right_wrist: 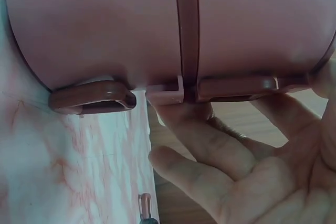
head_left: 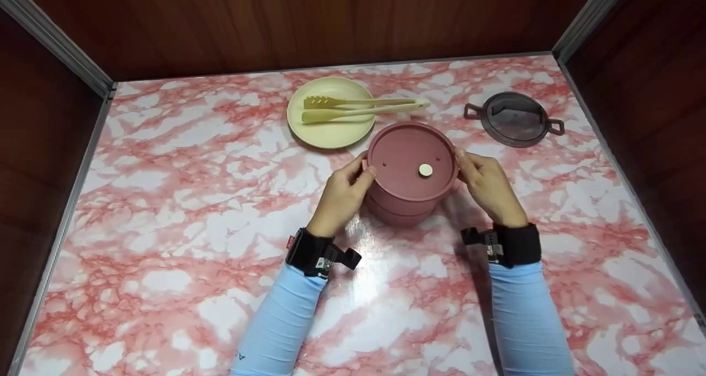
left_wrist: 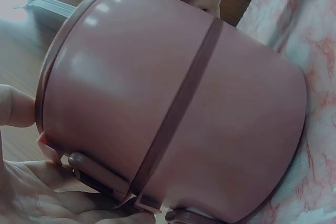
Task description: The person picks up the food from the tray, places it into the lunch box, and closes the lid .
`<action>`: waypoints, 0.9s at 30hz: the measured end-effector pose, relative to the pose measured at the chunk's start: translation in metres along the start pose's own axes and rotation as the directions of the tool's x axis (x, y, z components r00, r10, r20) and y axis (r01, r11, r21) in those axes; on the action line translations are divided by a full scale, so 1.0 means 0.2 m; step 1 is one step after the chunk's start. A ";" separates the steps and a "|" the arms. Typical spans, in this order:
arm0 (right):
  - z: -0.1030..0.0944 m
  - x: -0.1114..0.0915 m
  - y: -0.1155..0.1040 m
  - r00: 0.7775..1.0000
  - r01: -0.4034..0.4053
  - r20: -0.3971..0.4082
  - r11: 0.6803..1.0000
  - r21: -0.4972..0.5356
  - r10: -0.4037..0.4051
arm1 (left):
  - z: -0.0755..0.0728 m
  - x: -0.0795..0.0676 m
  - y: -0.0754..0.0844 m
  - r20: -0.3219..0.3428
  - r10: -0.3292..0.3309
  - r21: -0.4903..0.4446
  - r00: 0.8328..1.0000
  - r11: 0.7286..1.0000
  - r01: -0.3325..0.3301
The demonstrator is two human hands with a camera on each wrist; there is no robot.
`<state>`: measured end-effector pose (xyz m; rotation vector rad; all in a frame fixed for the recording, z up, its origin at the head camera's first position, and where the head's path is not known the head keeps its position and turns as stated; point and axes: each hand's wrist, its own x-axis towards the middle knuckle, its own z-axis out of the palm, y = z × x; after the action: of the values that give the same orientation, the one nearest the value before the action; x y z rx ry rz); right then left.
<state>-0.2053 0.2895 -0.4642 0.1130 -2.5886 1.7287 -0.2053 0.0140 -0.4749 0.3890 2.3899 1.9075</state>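
Observation:
A dusty-red lidded pot stands before me in the head view, made of two stacked sections with a dark seam around the middle. Its flat lid has an off-centre white knob. My left hand grips the upper section from the left, thumb on the lid's edge and fingers under the side handle. On the other side my right hand holds the upper section likewise, its fingers below the upper handle. The lower section's handle is untouched, close over the table.
Behind the pot, a cream plate holds a slotted utensil and a spatula, their handles extending past its rim. A dark glass lid-like pan with two side handles lies at the back right. Wood-look walls enclose the marbled table.

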 end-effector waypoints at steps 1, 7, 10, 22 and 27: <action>0.00 0.00 0.00 1.000 -0.005 -0.006 1.000 -0.001 0.005 | 0.00 0.00 0.00 0.000 -0.002 0.005 1.000 1.000 0.002; 0.01 0.01 0.00 0.999 -0.038 -0.014 0.999 0.014 0.038 | 0.00 -0.01 0.00 0.010 -0.021 0.007 1.000 1.000 0.021; 0.01 0.01 0.00 0.999 -0.043 -0.024 0.999 0.003 0.043 | 0.00 -0.01 0.00 0.015 -0.031 0.003 0.999 1.000 0.031; 0.01 -0.01 -0.03 0.991 -0.092 -0.099 0.994 -0.057 0.086 | -0.01 0.01 -0.03 0.030 -0.036 -0.106 0.999 0.994 0.039; 0.00 -0.02 -0.03 0.991 -0.097 -0.105 0.990 -0.105 0.086 | 0.00 0.02 -0.03 0.015 -0.029 -0.079 0.999 0.996 0.030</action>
<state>-0.2018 0.2870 -0.4588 -0.0937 -2.6464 1.5694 -0.2099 0.0136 -0.4810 0.3585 2.2896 1.9725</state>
